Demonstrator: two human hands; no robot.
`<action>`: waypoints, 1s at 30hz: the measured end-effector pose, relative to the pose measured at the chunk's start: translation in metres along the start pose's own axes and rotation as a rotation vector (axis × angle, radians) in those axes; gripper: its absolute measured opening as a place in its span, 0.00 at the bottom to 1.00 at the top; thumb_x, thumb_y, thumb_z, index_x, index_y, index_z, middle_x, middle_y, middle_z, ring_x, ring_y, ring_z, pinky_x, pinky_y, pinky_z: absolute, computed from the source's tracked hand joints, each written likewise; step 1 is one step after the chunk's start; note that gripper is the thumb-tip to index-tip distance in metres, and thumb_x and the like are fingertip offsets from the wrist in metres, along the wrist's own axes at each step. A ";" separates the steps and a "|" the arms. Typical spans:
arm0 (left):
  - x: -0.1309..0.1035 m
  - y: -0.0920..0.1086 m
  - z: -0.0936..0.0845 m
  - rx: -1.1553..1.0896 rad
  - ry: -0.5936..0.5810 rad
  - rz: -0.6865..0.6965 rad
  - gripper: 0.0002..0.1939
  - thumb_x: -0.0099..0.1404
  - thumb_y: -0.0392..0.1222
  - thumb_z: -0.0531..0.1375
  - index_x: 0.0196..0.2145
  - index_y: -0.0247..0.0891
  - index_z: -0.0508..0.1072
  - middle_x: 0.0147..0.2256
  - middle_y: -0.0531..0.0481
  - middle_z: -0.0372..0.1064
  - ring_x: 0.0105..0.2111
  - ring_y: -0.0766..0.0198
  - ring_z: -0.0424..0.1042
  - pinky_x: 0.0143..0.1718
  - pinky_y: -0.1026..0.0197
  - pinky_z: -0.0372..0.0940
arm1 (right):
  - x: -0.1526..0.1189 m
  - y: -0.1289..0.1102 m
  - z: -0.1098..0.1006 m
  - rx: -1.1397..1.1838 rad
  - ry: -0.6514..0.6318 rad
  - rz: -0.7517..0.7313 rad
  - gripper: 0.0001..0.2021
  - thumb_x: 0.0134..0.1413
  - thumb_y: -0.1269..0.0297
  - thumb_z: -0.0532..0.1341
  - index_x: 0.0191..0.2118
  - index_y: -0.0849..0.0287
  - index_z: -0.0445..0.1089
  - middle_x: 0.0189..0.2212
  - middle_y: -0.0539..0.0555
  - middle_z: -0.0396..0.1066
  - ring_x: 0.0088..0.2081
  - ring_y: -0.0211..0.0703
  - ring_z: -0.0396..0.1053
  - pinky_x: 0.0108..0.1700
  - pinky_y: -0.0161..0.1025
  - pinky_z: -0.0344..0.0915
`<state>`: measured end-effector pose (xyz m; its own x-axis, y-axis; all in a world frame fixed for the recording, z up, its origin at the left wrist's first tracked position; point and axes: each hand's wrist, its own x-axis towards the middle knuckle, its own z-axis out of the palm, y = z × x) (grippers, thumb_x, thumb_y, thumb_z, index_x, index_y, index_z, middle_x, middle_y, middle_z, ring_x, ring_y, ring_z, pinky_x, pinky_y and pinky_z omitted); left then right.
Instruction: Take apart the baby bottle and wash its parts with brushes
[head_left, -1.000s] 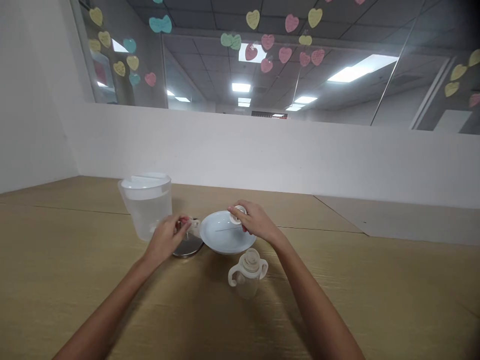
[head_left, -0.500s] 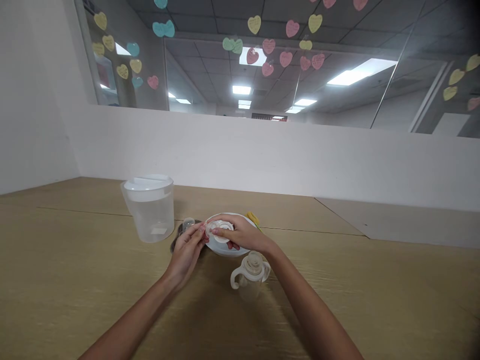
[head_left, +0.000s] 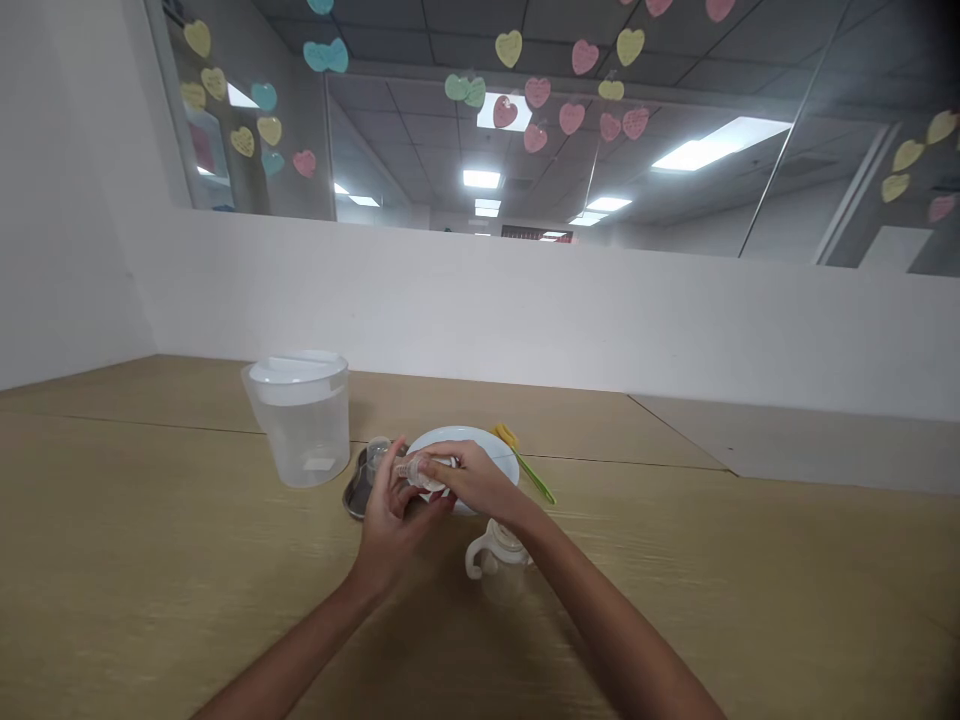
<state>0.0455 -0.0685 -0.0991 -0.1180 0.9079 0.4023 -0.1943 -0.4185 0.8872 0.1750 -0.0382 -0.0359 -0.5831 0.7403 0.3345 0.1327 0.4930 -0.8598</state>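
My left hand point(head_left: 390, 520) and my right hand point(head_left: 469, 482) meet just in front of a white bowl point(head_left: 495, 452) and together grip a small pale round piece point(head_left: 424, 470), which looks like a bottle part. A cream sippy cup with side handles point(head_left: 495, 560) stands on the wooden table point(head_left: 150, 580) right below my right wrist. A small clear cap point(head_left: 377, 450) rests on a round metal lid point(head_left: 357, 492) beside my left hand.
A translucent lidded pitcher point(head_left: 300, 415) stands to the left. A yellow and green brush point(head_left: 525, 458) lies behind the bowl at the right. A white partition wall point(head_left: 525, 310) runs along the far table edge. A grey mat point(head_left: 810, 440) covers the table's right part.
My left hand left the small cap by the metal lid. My right hand drew the pale piece from over the bowl toward me, and both hands now grip it.
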 end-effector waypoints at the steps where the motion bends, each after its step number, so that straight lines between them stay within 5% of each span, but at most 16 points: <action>1: -0.001 0.001 0.001 0.034 0.028 0.012 0.43 0.50 0.45 0.67 0.59 0.46 0.51 0.48 0.46 0.65 0.43 0.58 0.71 0.39 0.58 0.70 | -0.001 -0.002 0.002 0.022 -0.022 -0.001 0.15 0.55 0.54 0.55 0.37 0.58 0.75 0.32 0.52 0.72 0.32 0.39 0.67 0.31 0.34 0.63; 5: -0.001 0.001 -0.001 0.209 0.122 0.107 0.39 0.49 0.46 0.67 0.57 0.43 0.57 0.47 0.44 0.67 0.49 0.53 0.68 0.45 0.55 0.68 | -0.001 -0.007 0.000 0.073 -0.100 -0.011 0.15 0.55 0.54 0.56 0.37 0.59 0.74 0.35 0.53 0.73 0.37 0.41 0.68 0.38 0.37 0.63; 11: 0.013 -0.009 -0.012 0.328 0.178 0.285 0.38 0.48 0.45 0.68 0.55 0.43 0.58 0.45 0.46 0.67 0.46 0.56 0.69 0.50 0.51 0.64 | -0.009 -0.020 -0.026 -0.165 0.075 -0.039 0.13 0.55 0.57 0.57 0.38 0.58 0.74 0.46 0.57 0.69 0.53 0.46 0.61 0.47 0.39 0.60; 18: 0.006 -0.008 -0.011 0.411 0.096 0.305 0.34 0.50 0.43 0.68 0.54 0.43 0.62 0.46 0.45 0.67 0.47 0.54 0.68 0.50 0.52 0.63 | -0.010 -0.027 -0.009 -0.703 0.072 0.061 0.08 0.52 0.72 0.57 0.31 0.62 0.74 0.29 0.54 0.71 0.32 0.39 0.64 0.36 0.36 0.55; 30: 0.005 -0.014 -0.014 0.493 0.063 0.347 0.33 0.51 0.43 0.67 0.54 0.43 0.62 0.47 0.44 0.68 0.47 0.53 0.68 0.51 0.51 0.62 | -0.010 -0.031 -0.012 -0.581 0.116 0.187 0.03 0.45 0.66 0.64 0.27 0.60 0.73 0.26 0.50 0.72 0.29 0.37 0.66 0.31 0.34 0.56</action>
<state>0.0335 -0.0583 -0.1123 -0.1543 0.7111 0.6859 0.3379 -0.6144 0.7130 0.1863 -0.0554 -0.0081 -0.4211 0.8669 0.2669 0.6577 0.4945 -0.5682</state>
